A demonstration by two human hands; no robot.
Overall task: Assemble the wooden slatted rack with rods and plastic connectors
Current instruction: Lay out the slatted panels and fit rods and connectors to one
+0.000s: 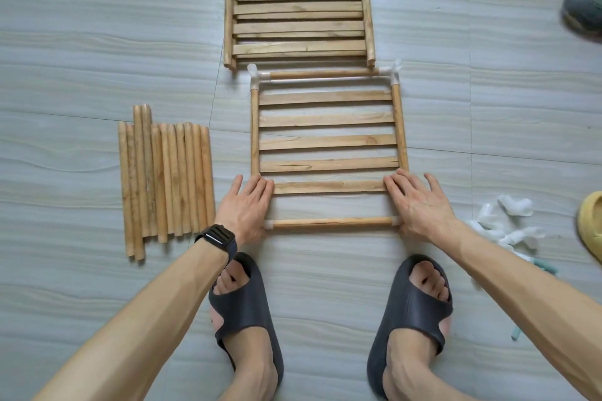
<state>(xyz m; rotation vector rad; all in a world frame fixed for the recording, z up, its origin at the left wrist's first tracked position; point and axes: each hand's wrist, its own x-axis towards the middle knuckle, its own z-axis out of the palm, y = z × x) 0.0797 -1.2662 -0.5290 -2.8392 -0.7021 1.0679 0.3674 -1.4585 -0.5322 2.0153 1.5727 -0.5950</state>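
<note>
— Wooden rack (327, 142) flat on floor (81, 42), just ahead of feet (242, 309). Hands?
— Left hand (250, 205), right hand (420, 205): fingers straight, pressing near corners.
— Tip?
— Push evenly, keeping frame square; seat rod (332, 222) fully into both connectors (269, 224).

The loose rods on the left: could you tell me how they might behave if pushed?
Round and unbound, the loose rods would probably roll apart on the smooth floor. Slim wood, each likely feels light and stiff.

Pale grey wood-grain floor tiles (81, 26), thin seams (470, 91), even light
</note>
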